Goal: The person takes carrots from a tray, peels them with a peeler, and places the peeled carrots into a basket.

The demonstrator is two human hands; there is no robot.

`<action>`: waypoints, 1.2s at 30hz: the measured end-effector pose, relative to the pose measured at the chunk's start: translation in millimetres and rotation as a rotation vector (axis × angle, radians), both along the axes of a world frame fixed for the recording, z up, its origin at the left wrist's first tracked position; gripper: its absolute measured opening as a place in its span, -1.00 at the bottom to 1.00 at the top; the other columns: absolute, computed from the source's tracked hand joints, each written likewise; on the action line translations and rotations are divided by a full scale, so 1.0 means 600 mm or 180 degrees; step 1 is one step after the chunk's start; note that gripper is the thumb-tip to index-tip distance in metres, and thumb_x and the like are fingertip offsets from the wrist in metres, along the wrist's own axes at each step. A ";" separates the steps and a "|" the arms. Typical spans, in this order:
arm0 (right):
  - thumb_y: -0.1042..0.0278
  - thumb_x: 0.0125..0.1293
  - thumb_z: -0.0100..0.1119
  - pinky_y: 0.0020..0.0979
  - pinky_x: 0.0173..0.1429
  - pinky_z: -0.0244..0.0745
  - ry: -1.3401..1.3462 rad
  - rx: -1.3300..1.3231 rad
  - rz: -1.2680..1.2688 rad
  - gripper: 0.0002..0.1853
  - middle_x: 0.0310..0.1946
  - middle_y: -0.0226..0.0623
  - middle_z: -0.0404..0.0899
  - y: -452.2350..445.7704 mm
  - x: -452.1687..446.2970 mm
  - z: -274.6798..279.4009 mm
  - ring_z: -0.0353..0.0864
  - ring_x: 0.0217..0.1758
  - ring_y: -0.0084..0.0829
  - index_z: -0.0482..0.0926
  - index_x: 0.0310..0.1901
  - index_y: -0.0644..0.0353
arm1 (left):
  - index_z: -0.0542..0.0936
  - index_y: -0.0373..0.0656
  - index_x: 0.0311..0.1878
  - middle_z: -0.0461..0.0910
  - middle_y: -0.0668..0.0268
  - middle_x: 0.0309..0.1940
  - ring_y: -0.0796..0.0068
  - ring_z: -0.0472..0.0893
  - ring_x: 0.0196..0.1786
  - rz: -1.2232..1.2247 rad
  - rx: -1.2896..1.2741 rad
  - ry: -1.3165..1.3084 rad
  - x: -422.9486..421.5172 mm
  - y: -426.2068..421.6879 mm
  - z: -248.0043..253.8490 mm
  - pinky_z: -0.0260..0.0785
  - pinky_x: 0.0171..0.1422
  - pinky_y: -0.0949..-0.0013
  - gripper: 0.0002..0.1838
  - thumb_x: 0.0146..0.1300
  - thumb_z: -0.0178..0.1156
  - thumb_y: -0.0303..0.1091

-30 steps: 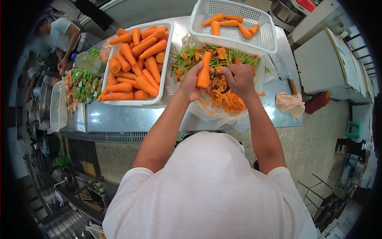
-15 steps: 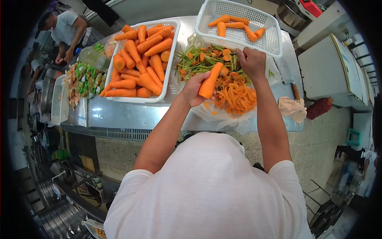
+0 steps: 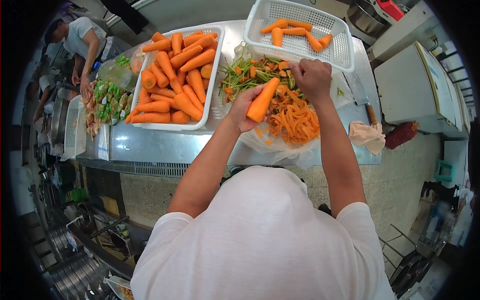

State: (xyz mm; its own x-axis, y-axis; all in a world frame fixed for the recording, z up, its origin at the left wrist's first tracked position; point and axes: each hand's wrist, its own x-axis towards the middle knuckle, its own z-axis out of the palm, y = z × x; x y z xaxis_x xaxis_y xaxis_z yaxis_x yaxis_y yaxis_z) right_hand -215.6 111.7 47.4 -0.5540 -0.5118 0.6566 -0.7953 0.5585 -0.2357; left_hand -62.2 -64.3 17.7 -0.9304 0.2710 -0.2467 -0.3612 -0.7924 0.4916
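My left hand (image 3: 241,111) is wrapped round a peeled-looking orange carrot (image 3: 263,100), its narrower end tilted up and away from me. To the right of the carrot, my right hand (image 3: 314,80) is closed in a fist. Whatever it grips is hidden by the fingers. Below both hands lies a heap of carrot peelings (image 3: 295,122) on a clear plastic sheet (image 3: 272,150). Green stalks and cut carrot tops (image 3: 237,77) are piled just beyond. On the left stands a white basket (image 3: 218,67) full of carrots.
A second white basket (image 3: 342,52) with several carrots stands at the back right. A knife (image 3: 356,89) and a beige cloth (image 3: 367,136) lie near the table's right edge. At far left a co-worker (image 3: 82,40) reaches toward bundled greens (image 3: 107,97).
My right hand has shifted slightly down and left, nearer the carrot. The carrot in my left hand has moved a little left. The co-worker's arm now reaches down to the greens.
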 end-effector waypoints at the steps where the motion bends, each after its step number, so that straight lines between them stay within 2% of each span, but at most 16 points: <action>1: -0.02 0.27 0.32 -0.18 -0.19 0.31 0.0040 0.0040 -0.0295 -0.54 -0.71 -0.40 0.46 0.005 0.003 0.003 0.49 -0.55 -0.25 0.46 -0.66 0.03 | 0.45 -0.08 0.26 0.62 0.35 -0.20 0.49 0.63 -0.32 0.0008 0.0012 -0.0006 0.001 0.001 -0.005 0.55 -0.37 0.34 -0.63 0.52 -0.03 -0.14; 2: -0.02 0.27 0.32 -0.18 -0.19 0.31 0.0040 0.0051 -0.0290 -0.54 -0.71 -0.40 0.46 0.005 0.014 0.008 0.49 -0.55 -0.25 0.46 -0.66 0.03 | 0.46 -0.08 0.24 0.62 0.34 -0.20 0.49 0.64 -0.34 0.0128 -0.0088 -0.0189 -0.002 0.002 -0.013 0.56 -0.39 0.35 -0.63 0.52 -0.03 -0.12; 4: -0.04 0.26 0.33 -0.19 -0.19 0.32 -0.0249 -0.0152 0.0426 -0.53 -0.70 -0.41 0.48 -0.007 0.050 0.019 0.51 -0.54 -0.27 0.45 -0.67 0.03 | 0.46 -0.08 0.23 0.62 0.33 -0.20 0.48 0.64 -0.36 0.0254 -0.0195 -0.0361 -0.008 0.007 -0.014 0.57 -0.40 0.35 -0.63 0.53 -0.03 -0.10; 5: -0.04 0.26 0.33 -0.19 -0.19 0.32 -0.0245 -0.0156 0.0424 -0.53 -0.70 -0.41 0.48 -0.017 0.067 0.019 0.51 -0.54 -0.27 0.45 -0.67 0.03 | 0.47 -0.08 0.17 0.62 0.29 -0.27 0.42 0.65 -0.40 0.0370 -0.0118 -0.0453 -0.012 0.012 -0.010 0.56 -0.44 0.35 -0.66 0.51 0.02 -0.09; 7: -0.05 0.27 0.32 -0.20 -0.19 0.32 0.0023 -0.0071 0.1156 -0.53 -0.69 -0.40 0.50 -0.031 0.093 0.014 0.52 -0.53 -0.27 0.46 -0.67 0.03 | 0.48 -0.08 0.12 0.62 0.24 -0.34 0.36 0.66 -0.43 0.0458 -0.0053 -0.0549 -0.015 0.013 -0.008 0.55 -0.47 0.35 -0.67 0.50 0.06 -0.08; 11: -0.04 0.27 0.32 -0.21 -0.19 0.32 -0.0009 -0.0068 0.0525 -0.54 -0.68 -0.39 0.51 -0.008 0.018 -0.010 0.52 -0.53 -0.27 0.48 -0.66 0.03 | 0.46 -0.10 0.14 0.63 0.18 -0.30 0.36 0.67 -0.35 0.0094 -0.0098 -0.0295 -0.008 0.003 -0.010 0.58 -0.38 0.34 -0.69 0.50 0.04 -0.13; 13: -0.04 0.27 0.32 -0.20 -0.19 0.32 0.0002 0.0233 -0.0466 -0.55 -0.67 -0.38 0.53 0.006 -0.003 -0.005 0.52 -0.53 -0.25 0.49 -0.66 0.05 | 0.46 -0.10 0.15 0.63 0.18 -0.30 0.36 0.68 -0.33 0.0056 -0.0122 -0.0321 -0.008 0.002 -0.006 0.58 -0.37 0.34 -0.69 0.50 0.03 -0.15; 16: -0.05 0.27 0.31 -0.21 -0.19 0.33 -0.0257 0.0022 0.0114 -0.54 -0.69 -0.39 0.50 0.004 0.035 0.023 0.51 -0.53 -0.24 0.48 -0.66 0.04 | 0.44 -0.07 0.19 0.64 0.20 -0.29 0.38 0.68 -0.32 0.0186 -0.0302 -0.0306 -0.008 0.015 -0.001 0.58 -0.38 0.36 -0.68 0.51 -0.01 -0.15; 18: -0.04 0.27 0.31 -0.21 -0.21 0.33 -0.0209 -0.0200 0.0582 -0.53 -0.70 -0.39 0.46 -0.015 0.081 0.026 0.50 -0.54 -0.23 0.46 -0.67 0.03 | 0.43 -0.09 0.26 0.62 0.28 -0.24 0.47 0.66 -0.31 0.0360 -0.0282 -0.0438 -0.017 0.016 -0.010 0.62 -0.36 0.35 -0.64 0.52 -0.06 -0.17; 20: -0.04 0.27 0.30 -0.20 -0.22 0.31 0.0075 -0.0107 0.1183 -0.54 -0.70 -0.38 0.42 -0.024 0.102 0.017 0.49 -0.54 -0.23 0.44 -0.67 0.03 | 0.44 -0.08 0.25 0.62 0.27 -0.24 0.46 0.66 -0.31 0.0129 -0.0161 -0.0327 -0.026 0.004 -0.038 0.62 -0.36 0.34 -0.64 0.52 -0.06 -0.16; 22: -0.04 0.28 0.29 -0.18 -0.23 0.30 0.0050 -0.0323 0.1119 -0.53 -0.71 -0.36 0.45 -0.017 0.053 -0.019 0.50 -0.54 -0.22 0.47 -0.66 0.05 | 0.44 -0.06 0.25 0.62 0.26 -0.24 0.45 0.66 -0.31 -0.0117 -0.0042 -0.0229 -0.021 0.001 -0.040 0.62 -0.36 0.32 -0.65 0.52 -0.06 -0.16; 25: -0.04 0.29 0.29 -0.15 -0.23 0.30 -0.0181 0.0043 -0.0101 -0.54 -0.72 -0.36 0.50 0.007 0.005 -0.022 0.50 -0.58 -0.19 0.51 -0.67 0.06 | 0.47 -0.09 0.20 0.61 0.28 -0.25 0.46 0.66 -0.31 -0.0117 -0.0263 -0.0234 -0.010 -0.001 -0.017 0.62 -0.35 0.33 -0.66 0.52 -0.05 -0.15; 29: -0.02 0.28 0.29 -0.16 -0.20 0.30 -0.0336 -0.0081 0.0066 -0.55 -0.70 -0.38 0.50 0.004 0.054 0.012 0.51 -0.54 -0.22 0.51 -0.66 0.05 | 0.51 -0.10 0.14 0.62 0.28 -0.23 0.46 0.67 -0.30 -0.0003 -0.0047 -0.0377 -0.007 0.004 -0.020 0.62 -0.34 0.34 -0.68 0.52 0.00 -0.12; 31: -0.03 0.28 0.29 -0.18 -0.16 0.30 -0.0178 -0.0157 0.1040 -0.57 -0.67 -0.40 0.51 -0.017 0.107 0.024 0.53 -0.49 -0.24 0.51 -0.64 0.04 | 0.52 -0.10 0.13 0.62 0.29 -0.21 0.45 0.67 -0.29 0.0134 -0.0111 -0.0485 -0.015 0.010 -0.018 0.62 -0.33 0.34 -0.68 0.52 0.02 -0.12; 33: -0.03 0.27 0.30 -0.19 -0.14 0.30 -0.0246 -0.0155 0.1088 -0.58 -0.65 -0.41 0.51 -0.023 0.105 0.009 0.53 -0.47 -0.25 0.51 -0.63 0.04 | 0.49 -0.12 0.13 0.66 0.22 -0.17 0.35 0.72 -0.27 0.0240 0.0389 -0.0817 -0.018 0.012 -0.013 0.64 -0.38 0.32 -0.67 0.51 0.06 -0.10; 36: -0.05 0.27 0.30 -0.20 -0.12 0.30 -0.0283 -0.0048 0.0898 -0.58 -0.64 -0.41 0.51 -0.019 0.071 -0.010 0.54 -0.45 -0.25 0.51 -0.61 0.03 | 0.49 -0.13 0.12 0.64 0.25 -0.22 0.39 0.68 -0.34 0.0060 0.0069 -0.0485 -0.008 0.006 -0.003 0.61 -0.40 0.35 -0.66 0.51 0.05 -0.10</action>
